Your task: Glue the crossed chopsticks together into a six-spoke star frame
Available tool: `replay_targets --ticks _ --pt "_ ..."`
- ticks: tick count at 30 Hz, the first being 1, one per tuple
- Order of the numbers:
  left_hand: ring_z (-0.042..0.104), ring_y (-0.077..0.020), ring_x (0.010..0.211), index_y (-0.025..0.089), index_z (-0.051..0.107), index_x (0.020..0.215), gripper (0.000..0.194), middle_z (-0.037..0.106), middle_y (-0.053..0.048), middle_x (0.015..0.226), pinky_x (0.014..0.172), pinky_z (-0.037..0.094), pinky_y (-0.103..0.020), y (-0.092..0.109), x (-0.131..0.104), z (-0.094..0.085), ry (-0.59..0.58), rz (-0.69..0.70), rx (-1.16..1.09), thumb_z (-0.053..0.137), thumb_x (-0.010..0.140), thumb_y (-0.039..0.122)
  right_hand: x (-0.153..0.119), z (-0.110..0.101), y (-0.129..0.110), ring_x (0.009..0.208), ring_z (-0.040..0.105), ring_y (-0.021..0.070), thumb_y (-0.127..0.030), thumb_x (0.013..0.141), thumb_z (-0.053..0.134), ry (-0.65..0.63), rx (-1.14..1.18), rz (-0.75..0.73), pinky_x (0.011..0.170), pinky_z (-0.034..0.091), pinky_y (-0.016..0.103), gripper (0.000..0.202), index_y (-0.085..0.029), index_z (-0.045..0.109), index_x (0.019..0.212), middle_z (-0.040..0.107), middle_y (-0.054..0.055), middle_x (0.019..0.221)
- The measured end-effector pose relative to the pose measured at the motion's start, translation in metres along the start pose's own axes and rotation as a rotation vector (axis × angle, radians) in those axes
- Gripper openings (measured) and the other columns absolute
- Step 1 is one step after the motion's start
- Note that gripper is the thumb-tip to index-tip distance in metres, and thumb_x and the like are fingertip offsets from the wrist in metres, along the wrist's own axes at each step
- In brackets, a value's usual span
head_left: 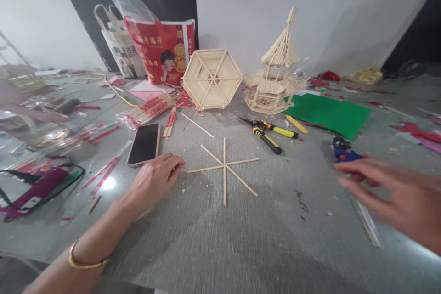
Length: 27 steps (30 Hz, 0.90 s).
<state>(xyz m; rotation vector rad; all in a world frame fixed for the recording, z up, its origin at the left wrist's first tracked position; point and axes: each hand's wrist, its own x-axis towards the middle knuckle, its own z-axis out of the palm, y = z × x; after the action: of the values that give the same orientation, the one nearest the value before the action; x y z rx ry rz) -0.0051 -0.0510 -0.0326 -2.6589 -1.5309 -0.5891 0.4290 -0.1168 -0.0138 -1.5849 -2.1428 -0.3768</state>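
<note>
My left hand [156,175] rests on the table with loosely bent fingers and a gap below the index finger, holding nothing. Its fingertips lie close to one tip of a six-armed star of thin wooden sticks [225,179]; whether they touch cannot be made out. On the right, my right hand [396,195], slightly blurred, has thumb and fingers apart. It is right at a blue glue gun [344,150], partly hidden behind the fingers. A clear glue stick [365,223] sticks out below that hand. One loose wooden stick [198,126] lies beyond the star.
Behind stand a hexagonal stick frame [212,79] and a stick pagoda [275,80]. Yellow-black pliers [267,135], a green sheet [330,112], a phone [144,144], packed chopsticks [148,109], a red bag [160,50] and a purple tool with a cord [37,190] surround the middle.
</note>
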Motion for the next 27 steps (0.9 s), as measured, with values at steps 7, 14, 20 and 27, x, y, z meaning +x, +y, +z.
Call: replay_targets --ticks 7,14,20,27 --pt "0.062 -0.0149 0.073 0.018 0.062 0.089 0.023 0.066 -0.004 0.085 0.066 0.045 -0.027 0.0 0.001 -0.001 0.031 0.027 -0.008 0.041 0.092 0.025 0.011 -0.008 0.084 0.078 0.066 0.0263 -0.053 0.073 0.051 -0.251 -0.082 0.421 0.072 0.049 0.041 0.045 -0.017 0.065 0.095 0.071 0.013 0.089" --pt "0.063 -0.0167 0.076 0.019 0.063 0.089 0.024 0.067 -0.005 0.087 0.068 0.047 -0.028 0.001 0.002 0.001 0.033 0.02 0.022 0.041 0.091 0.028 0.011 0.019 0.106 0.106 0.06 0.0329 -0.036 0.082 0.048 -0.35 -0.249 0.19 0.092 0.043 0.04 0.045 -0.003 0.061 0.111 0.063 0.025 0.114" --pt "0.063 -0.0167 0.075 0.019 0.063 0.087 0.024 0.067 -0.005 0.085 0.068 0.047 -0.027 0.001 0.003 0.0 0.089 0.01 0.019 0.041 0.09 0.029 0.011 0.035 0.117 0.104 0.062 0.0336 -0.028 0.082 0.048 -0.352 -0.276 0.129 0.088 0.046 0.041 0.039 -0.006 0.062 0.112 0.063 0.025 0.116" --pt "0.064 -0.0164 0.075 0.019 0.062 0.087 0.024 0.067 -0.004 0.084 0.067 0.046 -0.027 0.0 0.003 -0.002 0.094 0.01 0.018 0.04 0.09 0.028 0.009 0.049 0.122 0.101 0.064 0.0343 -0.025 0.085 0.042 -0.345 -0.262 0.11 0.086 0.047 0.042 0.036 -0.005 0.062 0.107 0.065 0.025 0.113"
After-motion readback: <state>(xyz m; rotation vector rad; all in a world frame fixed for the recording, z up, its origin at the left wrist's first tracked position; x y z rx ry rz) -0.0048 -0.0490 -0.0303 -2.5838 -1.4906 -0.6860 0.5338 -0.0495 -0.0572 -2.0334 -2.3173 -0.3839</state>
